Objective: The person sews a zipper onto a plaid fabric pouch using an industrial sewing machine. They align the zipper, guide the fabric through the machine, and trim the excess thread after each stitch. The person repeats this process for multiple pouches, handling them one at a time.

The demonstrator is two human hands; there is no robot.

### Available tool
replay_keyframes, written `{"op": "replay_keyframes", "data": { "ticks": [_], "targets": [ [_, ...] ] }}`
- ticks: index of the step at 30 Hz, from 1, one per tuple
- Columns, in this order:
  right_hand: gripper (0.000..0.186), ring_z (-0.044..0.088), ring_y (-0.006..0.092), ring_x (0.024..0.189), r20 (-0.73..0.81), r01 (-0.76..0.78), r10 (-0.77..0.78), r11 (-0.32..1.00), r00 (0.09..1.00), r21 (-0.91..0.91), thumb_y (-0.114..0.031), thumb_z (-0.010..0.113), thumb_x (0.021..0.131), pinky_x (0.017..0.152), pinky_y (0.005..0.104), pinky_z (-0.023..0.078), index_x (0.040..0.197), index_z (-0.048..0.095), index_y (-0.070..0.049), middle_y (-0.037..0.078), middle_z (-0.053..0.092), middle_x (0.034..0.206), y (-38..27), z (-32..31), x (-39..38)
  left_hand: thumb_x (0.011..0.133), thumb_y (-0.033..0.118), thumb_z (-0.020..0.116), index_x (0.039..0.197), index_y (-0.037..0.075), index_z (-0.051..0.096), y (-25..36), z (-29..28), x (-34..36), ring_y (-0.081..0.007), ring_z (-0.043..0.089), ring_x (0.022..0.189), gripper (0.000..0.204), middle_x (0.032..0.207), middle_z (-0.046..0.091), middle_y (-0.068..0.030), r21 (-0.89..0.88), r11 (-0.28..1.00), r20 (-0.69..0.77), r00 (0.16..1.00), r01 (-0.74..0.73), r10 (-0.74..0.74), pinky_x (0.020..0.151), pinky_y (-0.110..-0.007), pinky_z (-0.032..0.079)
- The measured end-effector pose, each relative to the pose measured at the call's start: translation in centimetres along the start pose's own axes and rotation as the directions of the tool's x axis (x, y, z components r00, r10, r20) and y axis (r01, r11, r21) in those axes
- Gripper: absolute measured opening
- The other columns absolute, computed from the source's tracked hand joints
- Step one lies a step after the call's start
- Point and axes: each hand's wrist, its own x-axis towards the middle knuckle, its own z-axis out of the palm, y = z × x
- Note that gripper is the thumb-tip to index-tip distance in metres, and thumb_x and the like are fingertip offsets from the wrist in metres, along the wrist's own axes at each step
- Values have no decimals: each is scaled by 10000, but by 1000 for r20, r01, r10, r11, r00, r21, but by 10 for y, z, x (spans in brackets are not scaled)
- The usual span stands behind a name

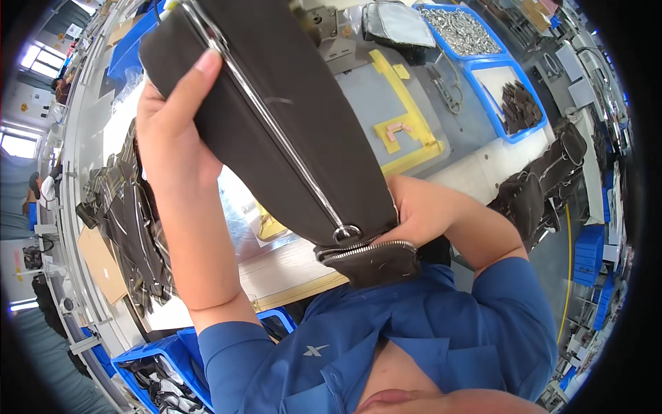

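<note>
A long dark brown bag piece [310, 131] is held up over the worktable, slanting from upper left to lower middle. A silver zip [276, 127] runs along its length and ends near a metal ring [347, 233]. My left hand [172, 131] grips its left edge, thumb on the front beside the zip, fingers hidden behind. At the lower end hangs a small pouch [376, 265] with its own silver zip. My right hand [424, 207] is closed at the piece's lower right edge, just above that pouch. Its fingertips are hidden by the material.
Blue trays of metal hardware [462, 33] and dark small pieces [522, 107] stand at the far right. Scissors [445, 90] lie beside a yellow-taped template [431, 131]. Dark zipped pieces [131, 214] are heaped at left; dark bags [545, 179] sit at right. A blue bin [162, 355] is lower left.
</note>
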Motion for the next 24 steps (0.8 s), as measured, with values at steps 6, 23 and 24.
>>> {"op": "replay_keyframes", "data": {
  "ticks": [6,23,24],
  "targets": [
    [410,728,214,907,-189,-11,-44,961,981,-277,-327,845,888,823,363,581,1102,754,10,124,767,1000,22,-41,22,941,-17,749,1146,-18,758,-48,-6,-15,-149,728,950,205,1077,783,-83,94,990,61,992,105,-111,897,-306,575],
    [234,701,79,846,-529,457,-416,888,740,-58,-150,819,928,774,277,551,1103,791,4,69,810,972,-45,-60,90,856,2,864,1080,-25,769,-66,-5,-41,-120,707,874,245,974,785,-62,474,852,146,935,221,-324,793,-286,577],
    [243,701,82,856,-489,397,-389,913,781,-93,-150,822,925,785,282,552,1110,790,4,70,810,974,-45,-61,85,854,3,868,1068,-24,772,-67,1,-41,-119,706,881,237,977,785,-65,418,887,104,959,198,-263,799,-284,576]
  ]
}}
